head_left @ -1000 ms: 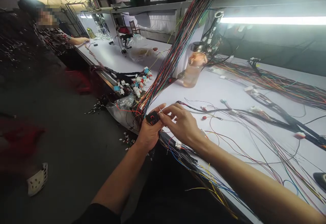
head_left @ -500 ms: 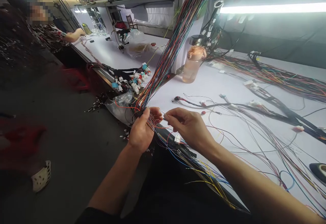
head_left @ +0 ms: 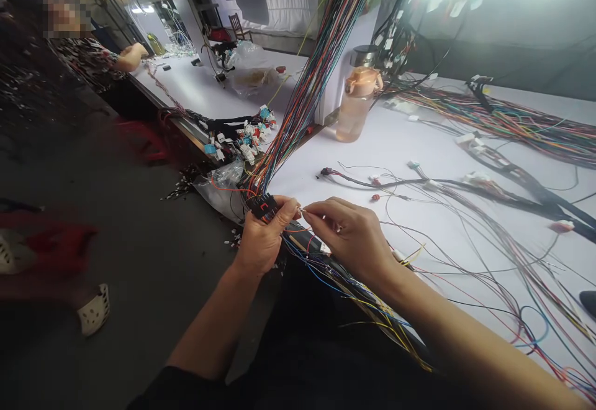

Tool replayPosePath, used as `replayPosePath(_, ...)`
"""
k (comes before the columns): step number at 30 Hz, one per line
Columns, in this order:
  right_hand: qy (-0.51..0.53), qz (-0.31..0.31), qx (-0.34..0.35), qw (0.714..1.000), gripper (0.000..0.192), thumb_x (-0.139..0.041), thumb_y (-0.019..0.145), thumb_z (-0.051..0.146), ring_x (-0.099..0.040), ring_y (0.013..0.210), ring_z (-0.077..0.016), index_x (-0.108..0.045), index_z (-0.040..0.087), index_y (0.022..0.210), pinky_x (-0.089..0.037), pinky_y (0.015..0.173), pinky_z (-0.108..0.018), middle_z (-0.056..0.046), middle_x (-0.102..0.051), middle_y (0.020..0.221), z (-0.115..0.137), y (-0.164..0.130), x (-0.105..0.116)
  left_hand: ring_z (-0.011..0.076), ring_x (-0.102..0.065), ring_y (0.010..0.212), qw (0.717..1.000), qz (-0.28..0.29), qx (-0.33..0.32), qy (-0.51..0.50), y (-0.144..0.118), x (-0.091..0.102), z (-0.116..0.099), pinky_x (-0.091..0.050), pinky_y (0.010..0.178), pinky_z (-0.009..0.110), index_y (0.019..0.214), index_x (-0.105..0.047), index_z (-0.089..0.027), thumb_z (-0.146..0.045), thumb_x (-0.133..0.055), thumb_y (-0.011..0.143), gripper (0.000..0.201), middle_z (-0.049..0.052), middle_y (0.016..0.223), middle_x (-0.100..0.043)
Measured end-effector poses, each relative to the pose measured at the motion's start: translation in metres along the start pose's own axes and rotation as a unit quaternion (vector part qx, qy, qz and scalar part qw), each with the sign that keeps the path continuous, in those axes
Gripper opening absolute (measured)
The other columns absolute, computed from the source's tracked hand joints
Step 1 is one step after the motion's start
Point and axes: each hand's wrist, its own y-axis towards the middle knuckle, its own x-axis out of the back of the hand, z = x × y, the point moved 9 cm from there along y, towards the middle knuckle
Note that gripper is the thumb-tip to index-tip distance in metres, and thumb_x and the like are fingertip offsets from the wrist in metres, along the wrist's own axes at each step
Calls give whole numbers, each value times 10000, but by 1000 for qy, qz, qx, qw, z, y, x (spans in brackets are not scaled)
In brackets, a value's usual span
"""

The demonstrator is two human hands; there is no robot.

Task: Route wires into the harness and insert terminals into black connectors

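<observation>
My left hand is closed around a black connector with wires running into it, near the table's front edge. Its thumb and index finger reach toward my right hand. My right hand pinches a thin wire end between thumb and index finger, close to the left fingertips. From above, a thick bundle of coloured wires slopes down to the connector. Below the hands, blue and yellow wires hang along the table edge. Exactly where the pinched wire leads is hidden.
A water bottle stands behind the hands, beside a partition. Dark taped harness branches and loose wires cover the white table. White and blue connectors lie at left. Further left, a person works at the bench beyond a red stool.
My left hand has turned so the black connector faces up into view. Its thumb has moved right, to the right fingertips. The view has shifted slightly.
</observation>
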Motion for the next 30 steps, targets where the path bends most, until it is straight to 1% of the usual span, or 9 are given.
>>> replayPosePath(4, 71, -14, -51, 996, 146, -603, 885, 292, -570, 627, -94, -725, 213, 875, -431, 588, -237, 3, -685, 762, -10, -4, -1, 133, -577, 719, 1000, -5, -19, -9, 0, -1, -3, -462, 767, 281, 736, -706, -176, -331, -770, 730, 168, 14, 700, -645)
replayPosePath(7, 182, -7, -132, 974, 196, -629, 859, 362, -537, 556, -89, -733, 197, 838, -409, 493, -222, 1, -673, 702, -23, -8, -9, 130, -577, 709, 999, -10, -10, -30, 0, -3, -1, -466, 757, 279, 735, -710, -173, -324, -792, 704, 175, 15, 698, -649)
replayPosePath(9, 222, -5, -159, 962, 218, -637, 848, 389, -521, 528, -86, -736, 195, 834, -393, 456, -215, 6, -661, 668, -27, -11, -12, 131, -580, 715, 999, -4, 1, -40, 0, -5, 1, -468, 754, 278, 722, -704, -169, -323, -792, 704, 178, 15, 698, -645)
replayPosePath(12, 190, -34, -127, 973, 161, -649, 851, 344, -532, 548, -82, -737, 210, 836, -414, 493, -220, 20, -663, 672, -22, -11, -5, 125, -584, 736, 998, 4, 13, -61, 0, -7, 2, -470, 763, 270, 812, -703, -179, -320, -806, 691, 213, 11, 742, -644)
replayPosePath(14, 147, -57, -84, 984, 129, -647, 863, 314, -546, 581, -82, -738, 225, 844, -425, 533, -228, 24, -671, 703, -17, -10, 2, 124, -590, 745, 994, 6, 23, -109, 1, -7, 1, -480, 764, 273, 959, -682, -202, -420, -802, 680, 373, 13, 824, -651)
replayPosePath(16, 116, -68, -52, 990, 124, -636, 878, 302, -559, 608, -85, -735, 232, 852, -430, 556, -236, 25, -674, 725, -13, -10, 6, 135, -605, 748, 984, 0, 50, -169, 2, -6, 3, -497, 762, 294, 1035, -647, -212, -575, -717, 711, 491, 25, 891, -658)
replayPosePath(18, 93, -68, -33, 993, 128, -619, 891, 285, -574, 627, -88, -726, 226, 852, -435, 571, -242, 21, -679, 750, -11, -10, 7, 149, -622, 751, 974, -14, 85, -211, 3, -4, 7, -510, 763, 310, 1005, -643, -192, -646, -586, 785, 508, 38, 884, -665)
replayPosePath(23, 32, -58, 14, 998, 123, -588, 909, 226, -585, 644, -89, -705, 204, 877, -445, 597, -238, 12, -680, 775, 0, -9, 4, 165, -649, 778, 961, -44, 141, -235, 3, 1, 15, -520, 783, 316, 933, -667, -144, -540, -428, 907, 464, 66, 789, -683)
replayPosePath(30, -21, -46, 48, 998, 155, -553, 921, 205, -619, 717, -116, -702, 181, 889, -457, 645, -252, -12, -695, 799, 15, -7, -5, 212, -672, 910, 942, -29, 180, -283, 2, -10, 20, -534, 796, 347, 933, -686, -114, -426, -352, 947, 457, 122, 983, -722)
